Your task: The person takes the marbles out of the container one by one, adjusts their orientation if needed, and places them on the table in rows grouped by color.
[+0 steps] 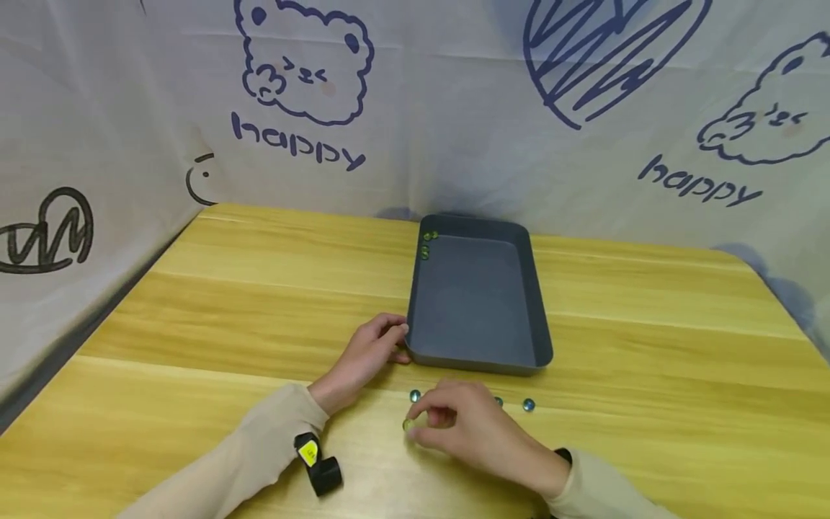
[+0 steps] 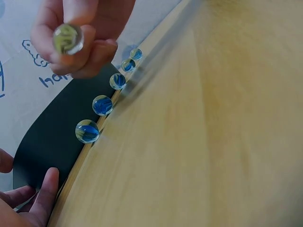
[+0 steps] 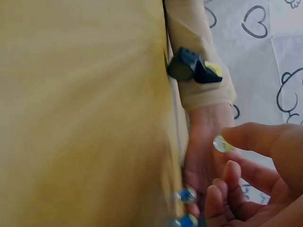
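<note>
My right hand point(image 1: 470, 432) pinches a clear marble with a yellow-green swirl point(image 2: 68, 39) between thumb and forefinger, just above the table and in front of the tray. My left hand point(image 1: 366, 353) touches the near left corner of the dark grey tray point(image 1: 478, 366), its fingers point(image 2: 47, 189) lying against the outer wall. Several blue-swirled marbles point(image 1: 529, 405) form a row along the tray's near side; in the head view my right hand covers part of that row. Inside the tray, several yellow-green marbles point(image 1: 425, 252) sit at the far left corner.
The wooden table point(image 1: 648, 346) reaches back to a white cloth point(image 1: 454, 130) with drawn bears and hearts. A black wrist camera point(image 1: 318, 465) is strapped to my left sleeve.
</note>
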{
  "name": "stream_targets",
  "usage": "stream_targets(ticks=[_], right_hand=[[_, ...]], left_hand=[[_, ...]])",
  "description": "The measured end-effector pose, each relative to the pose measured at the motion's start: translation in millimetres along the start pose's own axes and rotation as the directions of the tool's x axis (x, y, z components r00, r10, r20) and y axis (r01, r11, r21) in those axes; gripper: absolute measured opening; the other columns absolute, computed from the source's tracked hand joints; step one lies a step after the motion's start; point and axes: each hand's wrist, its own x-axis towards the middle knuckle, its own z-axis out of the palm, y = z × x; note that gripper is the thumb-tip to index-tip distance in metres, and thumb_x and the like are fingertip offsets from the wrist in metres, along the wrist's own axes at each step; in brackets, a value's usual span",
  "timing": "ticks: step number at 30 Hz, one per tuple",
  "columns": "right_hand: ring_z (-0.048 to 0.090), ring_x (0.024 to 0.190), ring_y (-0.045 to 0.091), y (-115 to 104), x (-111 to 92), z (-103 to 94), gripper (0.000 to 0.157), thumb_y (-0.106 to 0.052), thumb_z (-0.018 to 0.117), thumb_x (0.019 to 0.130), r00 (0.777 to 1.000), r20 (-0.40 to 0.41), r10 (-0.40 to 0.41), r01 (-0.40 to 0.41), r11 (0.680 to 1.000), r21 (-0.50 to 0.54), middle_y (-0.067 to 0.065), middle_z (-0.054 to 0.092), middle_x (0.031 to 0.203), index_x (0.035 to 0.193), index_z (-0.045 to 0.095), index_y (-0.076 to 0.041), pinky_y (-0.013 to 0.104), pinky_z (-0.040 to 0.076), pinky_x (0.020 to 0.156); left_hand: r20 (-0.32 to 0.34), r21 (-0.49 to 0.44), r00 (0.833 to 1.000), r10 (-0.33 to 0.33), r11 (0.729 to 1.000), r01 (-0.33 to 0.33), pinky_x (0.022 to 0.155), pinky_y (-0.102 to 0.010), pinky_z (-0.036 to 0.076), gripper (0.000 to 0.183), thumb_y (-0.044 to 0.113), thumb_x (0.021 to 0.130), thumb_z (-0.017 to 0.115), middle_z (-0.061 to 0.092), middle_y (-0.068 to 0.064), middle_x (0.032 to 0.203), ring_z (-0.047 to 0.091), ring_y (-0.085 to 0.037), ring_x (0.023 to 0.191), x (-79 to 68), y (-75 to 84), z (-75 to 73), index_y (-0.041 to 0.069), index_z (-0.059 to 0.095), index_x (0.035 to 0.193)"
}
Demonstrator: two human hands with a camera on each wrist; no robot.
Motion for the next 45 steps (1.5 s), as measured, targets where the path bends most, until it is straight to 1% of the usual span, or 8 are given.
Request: stream_targets(ticks=[7,11,16,23,26,34,39,45], right_hand=[[0.051,0.063,0.004,-0.4,-13.1,1.6,0.012,-0.022,0.075,0.085,0.992,0.062,0.106,-0.115,0.981,0.154,-0.01,0.058,0.071,0.093,0.074,-0.013,0.02,0.046,0.057],[0.051,0.062,0.004,0.6,-17.9,6.8,0.012,-0.022,0.074,0.086,0.991,0.055,0.123,-0.131,0.974,0.187,-0.009,0.057,0.071,0.094,0.074,-0.013,0.02,0.046,0.057],[0.051,0.06,0.003,2.9,-15.5,13.7,0.013,-0.022,0.072,0.087,0.994,0.005,0.112,-0.112,0.983,0.145,-0.011,0.057,0.069,0.095,0.073,-0.012,0.021,0.048,0.058],[0.051,0.058,0.005,5.9,-9.4,18.8,0.013,-0.021,0.072,0.087,0.986,-0.026,0.168,-0.163,0.979,0.124,-0.01,0.058,0.067,0.094,0.073,-0.011,0.022,0.047,0.058],[0.051,0.057,0.005,6.2,-7.2,20.7,0.012,-0.021,0.072,0.087,0.986,-0.038,0.165,-0.16,0.982,0.103,-0.01,0.058,0.066,0.094,0.073,-0.011,0.023,0.047,0.056],[0.051,0.054,0.004,7.6,-5.5,23.6,0.012,-0.018,0.072,0.087,0.987,-0.038,0.153,-0.149,0.985,0.092,-0.011,0.058,0.064,0.096,0.072,-0.009,0.022,0.046,0.054],[0.051,0.055,0.004,9.4,-3.3,22.3,0.012,-0.019,0.071,0.088,0.989,-0.042,0.141,-0.138,0.989,0.052,-0.012,0.058,0.064,0.096,0.073,-0.011,0.022,0.046,0.054],[0.05,0.051,0.005,14.7,-5.2,17.2,0.015,-0.022,0.071,0.088,0.986,-0.035,0.164,-0.163,0.986,0.039,-0.011,0.057,0.06,0.098,0.073,-0.011,0.022,0.042,0.049]], left_hand=[[-0.007,-0.001,1.0,0.002,1.0,-0.002,0.073,-0.033,0.058,0.033,0.011,0.099,0.048,0.059,-0.021,0.105,0.061,-0.02,0.081,0.0,-0.8,1.5,-0.01,0.053,0.125],[-0.013,0.017,1.0,-0.005,1.0,0.005,0.073,-0.033,0.058,0.034,0.012,0.1,0.048,0.058,-0.021,0.105,0.061,-0.021,0.081,-0.1,-0.1,-0.9,-0.009,0.053,0.126],[-0.017,0.019,1.0,-0.013,1.0,0.013,0.074,-0.033,0.058,0.036,0.013,0.1,0.047,0.057,-0.021,0.108,0.061,-0.023,0.084,-0.4,-0.6,-4.4,-0.009,0.051,0.128],[-0.016,0.017,1.0,-0.019,1.0,0.02,0.075,-0.031,0.058,0.037,0.013,0.101,0.047,0.056,-0.023,0.114,0.06,-0.024,0.09,-1.0,2.1,-6.4,-0.009,0.05,0.13],[-0.014,0.019,1.0,-0.023,1.0,0.023,0.075,-0.031,0.057,0.037,0.013,0.101,0.046,0.055,-0.023,0.114,0.06,-0.024,0.091,-1.2,3.5,-6.7,-0.009,0.05,0.13],[-0.007,0.021,1.0,-0.026,0.999,0.026,0.075,-0.031,0.057,0.037,0.013,0.101,0.046,0.056,-0.023,0.113,0.06,-0.024,0.089,-0.4,2.4,-7.8,-0.009,0.05,0.13],[-0.022,0.013,0.999,-0.024,1.0,0.024,0.075,-0.031,0.058,0.036,0.012,0.101,0.047,0.056,-0.023,0.112,0.06,-0.025,0.09,-1.3,2.1,-7.3,-0.009,0.051,0.129],[0.01,0.007,1.0,-0.022,1.0,0.022,0.075,-0.031,0.058,0.036,0.013,0.101,0.047,0.057,-0.022,0.111,0.061,-0.023,0.089,1.0,0.1,-0.7,-0.009,0.051,0.129]])
